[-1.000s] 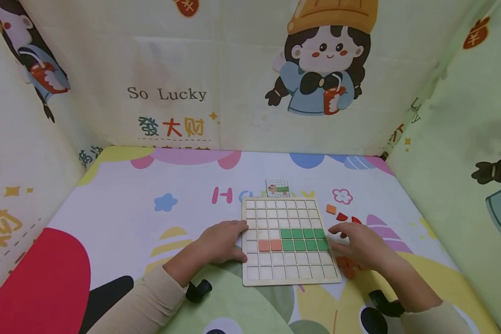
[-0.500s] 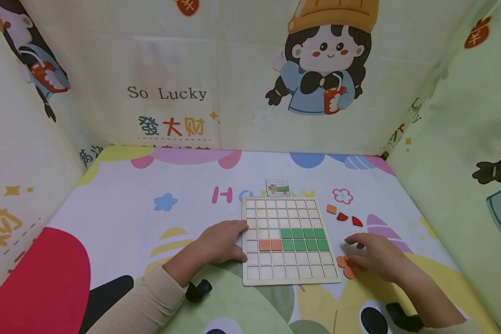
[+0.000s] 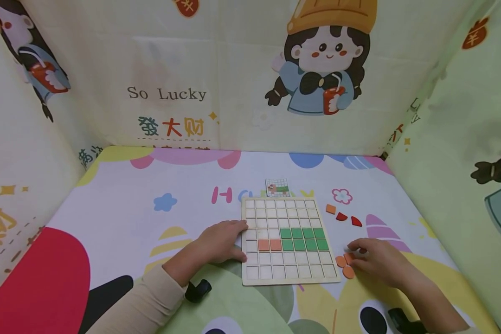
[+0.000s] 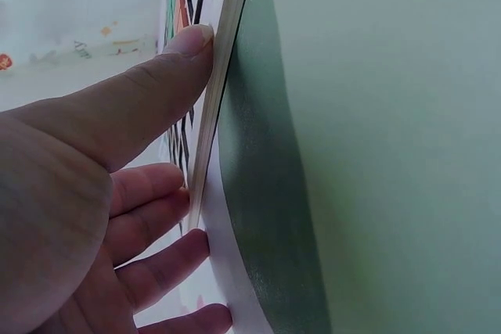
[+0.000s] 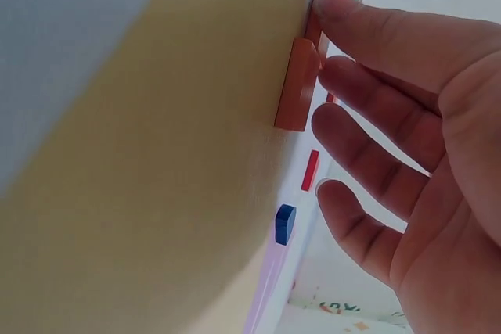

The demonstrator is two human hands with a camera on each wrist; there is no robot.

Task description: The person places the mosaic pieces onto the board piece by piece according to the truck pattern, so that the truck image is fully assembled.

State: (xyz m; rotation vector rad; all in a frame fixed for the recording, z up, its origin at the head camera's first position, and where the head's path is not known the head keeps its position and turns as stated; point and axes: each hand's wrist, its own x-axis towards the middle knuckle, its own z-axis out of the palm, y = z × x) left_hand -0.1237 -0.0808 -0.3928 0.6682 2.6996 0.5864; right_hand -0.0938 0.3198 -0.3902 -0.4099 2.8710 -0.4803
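A white grid board [image 3: 290,273] with a pale wooden frame lies on the table, bearing a block of green square tiles [image 3: 303,239] and two salmon-pink tiles [image 3: 270,245]. At its left edge rests my left hand [image 3: 219,243]; the thumb [image 4: 160,87] lies against the rim in the left wrist view, and the fingers reach along the side, loosely extended. Right of the board, my right hand [image 3: 380,262] is low over several orange pieces [image 3: 348,272]. In the right wrist view its thumb tip overlaps an orange piece, while the other fingers are loosely bent beside another orange piece [image 5: 299,87].
Behind the board lies a small pattern card [image 3: 278,188] showing a gridded picture. An orange square tile [image 3: 330,209] and two red curved-edged pieces [image 3: 356,221] lie off its right side. A dark blue piece [image 5: 285,224] shows in the right wrist view. Printed cloth walls [image 3: 234,69] surround the table.
My right hand has moved from the board's right edge, beside the green tiles, rightward and toward me to the orange pieces, uncovering a red piece. My left hand has stayed at the board's left edge.
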